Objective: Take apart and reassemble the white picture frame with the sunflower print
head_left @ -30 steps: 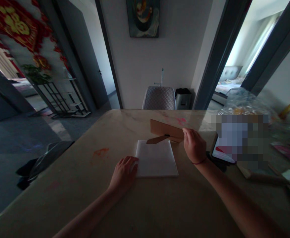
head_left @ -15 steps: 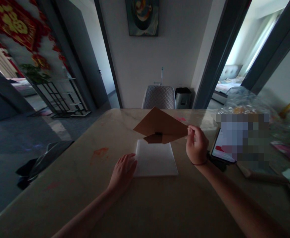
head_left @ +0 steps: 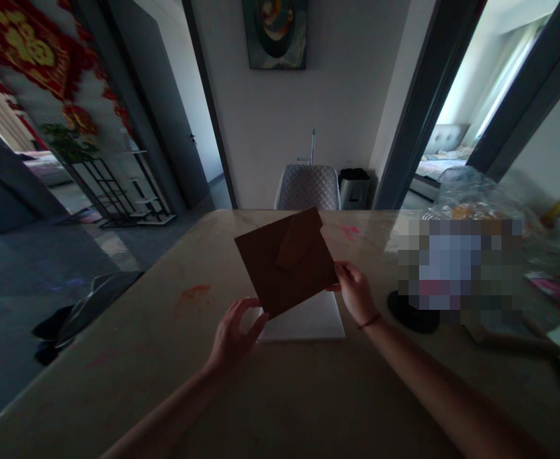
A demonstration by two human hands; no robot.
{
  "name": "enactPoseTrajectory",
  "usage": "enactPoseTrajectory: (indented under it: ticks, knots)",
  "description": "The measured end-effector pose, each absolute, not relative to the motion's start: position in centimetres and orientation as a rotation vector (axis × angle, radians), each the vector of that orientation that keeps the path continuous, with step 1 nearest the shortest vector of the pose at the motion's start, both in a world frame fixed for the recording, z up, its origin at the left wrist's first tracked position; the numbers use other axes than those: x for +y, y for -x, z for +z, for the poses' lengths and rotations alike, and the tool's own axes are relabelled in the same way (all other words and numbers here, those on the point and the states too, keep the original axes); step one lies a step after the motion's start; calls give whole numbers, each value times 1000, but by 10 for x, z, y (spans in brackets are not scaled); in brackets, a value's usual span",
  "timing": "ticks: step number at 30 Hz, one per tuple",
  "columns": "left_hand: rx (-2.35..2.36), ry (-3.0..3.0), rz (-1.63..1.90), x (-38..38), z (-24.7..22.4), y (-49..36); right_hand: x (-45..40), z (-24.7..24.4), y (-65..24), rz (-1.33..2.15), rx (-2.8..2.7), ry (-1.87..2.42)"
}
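A brown cardboard backing board, with a narrow flap like an easel stand on its face, is held up tilted above the table. My right hand pinches its right corner, thumb on the near side. At the lower left corner, the fingers and thumb of my left hand close around the edge. Beneath the board lies a flat white rectangular piece, its far part covered by the board. Whether it is a frame or a pad I cannot tell.
The stone-patterned table carries red-orange stains. At the right are a round black stand base, a blurred-out patch and a clear plastic bag. A grey quilted chair stands beyond the far edge.
The brown board has turned and come lower and nearer, showing its flap side. My right hand has moved left with it. My left hand has left the white piece and grasped the board's corner.
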State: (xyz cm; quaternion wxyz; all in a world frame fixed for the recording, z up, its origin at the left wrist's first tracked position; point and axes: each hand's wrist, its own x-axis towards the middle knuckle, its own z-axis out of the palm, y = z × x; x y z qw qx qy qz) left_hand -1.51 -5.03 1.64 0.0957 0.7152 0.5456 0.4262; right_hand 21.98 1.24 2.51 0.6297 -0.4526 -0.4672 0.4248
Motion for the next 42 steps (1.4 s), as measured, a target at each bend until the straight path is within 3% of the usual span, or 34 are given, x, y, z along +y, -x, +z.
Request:
enactPoseTrajectory:
  ticks: [4,10,21,31,42]
  knots:
    - [1689,-1928,1338,-47,10,16,17,15,-221,994,-1162,1058]
    - [1668,-1589,1465,-39,5,19,15,10,-219,751,-1440,1084]
    - [1703,-1735,1583,-52,16,13,17,31,-232,441,-1445,1054]
    - [1698,-1985,1625,-60,15,13,5,50,-234,-260,-1995,1070]
    - [1587,-1926,1691,-63,10,12,0,72,-241,-313,-2134,910]
